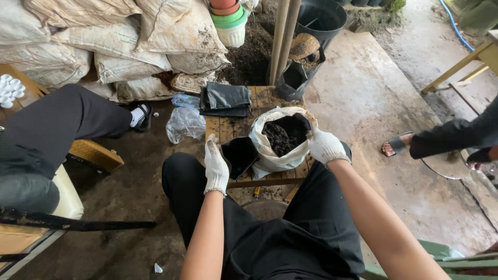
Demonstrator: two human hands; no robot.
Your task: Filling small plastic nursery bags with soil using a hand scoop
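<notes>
Stacked sacks (129,46) behind — folded black bags (225,99), stacked pots (229,21).

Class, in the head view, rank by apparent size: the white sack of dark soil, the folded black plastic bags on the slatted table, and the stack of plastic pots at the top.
1. White sack of dark soil.
2. Folded black plastic bags.
3. Stack of plastic pots, though it is farther away and cut off by the frame, so its rank is unsure.

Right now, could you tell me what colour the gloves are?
White, slightly soiled: left hand and right hand, seen in the head view.
</notes>
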